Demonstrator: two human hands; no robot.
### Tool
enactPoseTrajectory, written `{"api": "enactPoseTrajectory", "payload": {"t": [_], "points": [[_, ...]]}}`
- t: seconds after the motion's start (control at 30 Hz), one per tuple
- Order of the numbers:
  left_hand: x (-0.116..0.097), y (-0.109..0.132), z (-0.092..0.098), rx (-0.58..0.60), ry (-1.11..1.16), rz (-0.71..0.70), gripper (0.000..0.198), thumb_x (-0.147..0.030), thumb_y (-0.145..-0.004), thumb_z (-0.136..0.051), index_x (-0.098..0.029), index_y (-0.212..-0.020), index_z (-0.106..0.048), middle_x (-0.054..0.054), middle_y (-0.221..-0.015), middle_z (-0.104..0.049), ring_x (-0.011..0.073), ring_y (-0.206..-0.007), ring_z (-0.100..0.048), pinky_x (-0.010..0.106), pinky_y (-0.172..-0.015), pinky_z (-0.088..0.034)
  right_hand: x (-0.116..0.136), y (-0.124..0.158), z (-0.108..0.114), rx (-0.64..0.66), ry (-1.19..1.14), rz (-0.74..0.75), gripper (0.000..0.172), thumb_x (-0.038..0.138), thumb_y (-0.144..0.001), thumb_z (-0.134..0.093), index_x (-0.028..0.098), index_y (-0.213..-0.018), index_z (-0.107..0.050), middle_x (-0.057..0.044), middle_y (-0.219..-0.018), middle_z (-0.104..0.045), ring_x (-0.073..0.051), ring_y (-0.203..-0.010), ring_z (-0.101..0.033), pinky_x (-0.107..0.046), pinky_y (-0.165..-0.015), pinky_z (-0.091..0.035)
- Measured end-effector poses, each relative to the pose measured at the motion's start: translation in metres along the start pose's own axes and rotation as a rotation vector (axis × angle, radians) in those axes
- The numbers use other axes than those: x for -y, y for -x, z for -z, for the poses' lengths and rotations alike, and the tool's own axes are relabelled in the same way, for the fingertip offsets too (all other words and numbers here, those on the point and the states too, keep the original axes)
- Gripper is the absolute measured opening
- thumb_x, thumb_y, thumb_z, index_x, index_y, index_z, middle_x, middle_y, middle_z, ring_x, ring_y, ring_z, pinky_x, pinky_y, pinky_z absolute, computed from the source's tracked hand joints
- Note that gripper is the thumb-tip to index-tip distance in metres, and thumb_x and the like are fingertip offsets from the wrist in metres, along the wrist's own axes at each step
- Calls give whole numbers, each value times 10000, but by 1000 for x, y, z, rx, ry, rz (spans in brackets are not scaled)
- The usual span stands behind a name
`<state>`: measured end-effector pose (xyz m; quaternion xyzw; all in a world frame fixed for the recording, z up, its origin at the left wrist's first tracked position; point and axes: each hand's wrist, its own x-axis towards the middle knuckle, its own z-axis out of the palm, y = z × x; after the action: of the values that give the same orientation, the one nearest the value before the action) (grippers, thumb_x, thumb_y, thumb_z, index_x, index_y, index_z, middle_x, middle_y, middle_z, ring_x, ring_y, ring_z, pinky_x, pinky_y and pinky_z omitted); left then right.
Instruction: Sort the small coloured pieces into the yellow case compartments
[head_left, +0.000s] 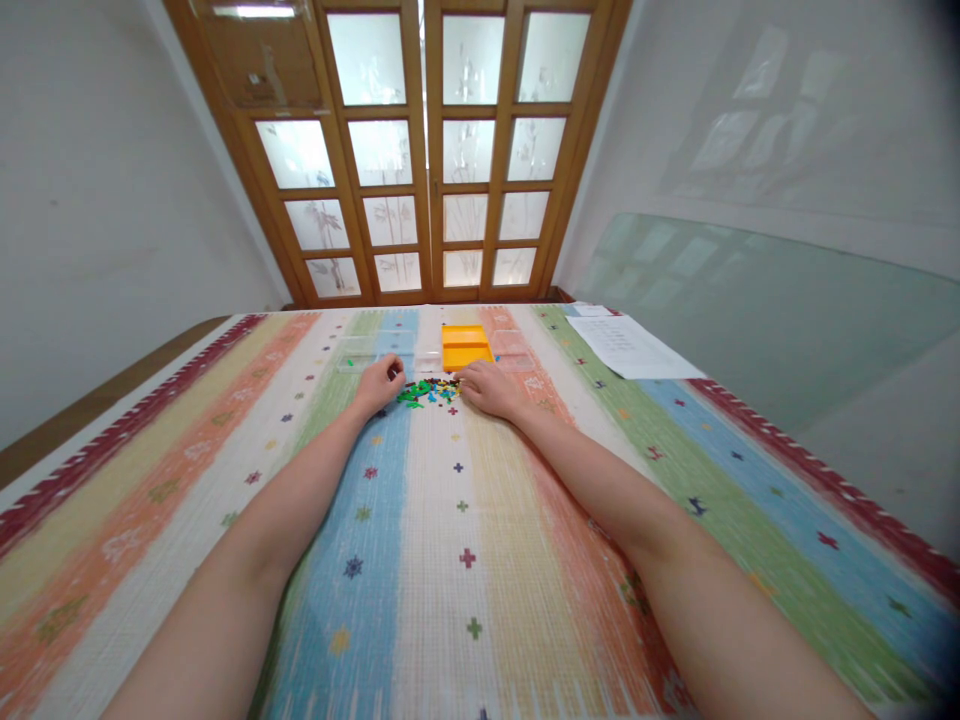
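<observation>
A pile of small green, blue, yellow and dark pieces [429, 390] lies on the striped cloth between my two hands. My left hand [381, 384] is at the pile's left edge, with its fingers curled into a pinch; anything in them is too small to make out. From the right, my right hand [489, 388] reaches palm down to the pile's edge. Its fingers are bent together and their tips touch the pieces or are just above them; what they grip is hidden. Just beyond the pile stands a yellow tray [466, 336] with a divider across it.
A clear plastic box [375, 340] lies behind my left hand, with a green piece [350, 363] in or beside it. Another clear container [513, 345] is right of the yellow tray. White paper sheets [634, 348] lie at the far right. Wooden glazed doors [431, 200] stand beyond the table.
</observation>
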<state>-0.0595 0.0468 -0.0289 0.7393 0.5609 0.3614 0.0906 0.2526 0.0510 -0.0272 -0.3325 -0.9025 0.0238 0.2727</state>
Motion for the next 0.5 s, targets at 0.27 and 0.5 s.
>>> {"api": "enactPoseTrajectory", "payload": {"t": [0.27,0.5], "points": [[7,-3,2,-38,65,67,239,-291,-934,-534,-223,-1058,-728,35,-944,-764,204,-814,-664,325,-795,-508,4,0,2,7,-33,32,240,169,-979,-586,216,-1111,-782,-99,-1133,-752,-268,-1111,-630,-408,-1008,-492],[15,-5,3,-122,95,154,257,-340,-961,-546,-236,-1079,-748,35,-913,-763,213,-821,-693,340,-815,-537,3,0,-2,17,-91,78,249,149,-958,-586,222,-1112,-768,-95,-1203,-741,-263,-1153,-623,-432,-1053,-489]]}}
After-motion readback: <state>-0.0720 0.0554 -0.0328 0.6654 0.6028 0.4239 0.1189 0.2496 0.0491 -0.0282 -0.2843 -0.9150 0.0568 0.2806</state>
